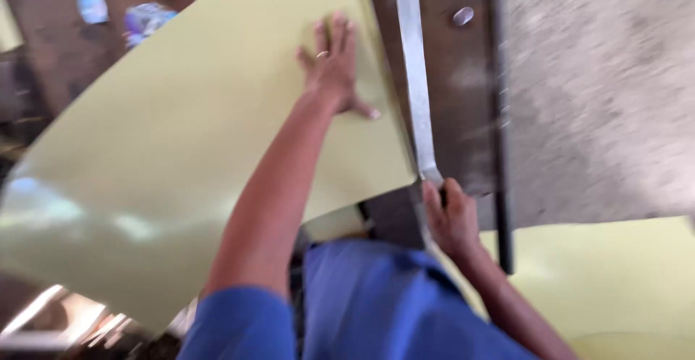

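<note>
While our left hand (334,67) lies flat, fingers spread, pinning the yellow sheet (181,150) on the bench, our right hand (450,219) clamps the blade (414,78) handle — steadying a cut along the sheet's edge.

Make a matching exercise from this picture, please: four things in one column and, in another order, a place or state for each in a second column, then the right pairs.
Column one:
1. left hand
2. right hand
3. yellow-green sheet
4. metal blade

Column two:
A. long, grey, lying along the dark brown board
B. large and glossy, spread over the left of the picture
C. flat, fingers spread, pressed on the sheet
D. closed around the near end of the blade

Right pairs: 1-C, 2-D, 3-B, 4-A
</note>
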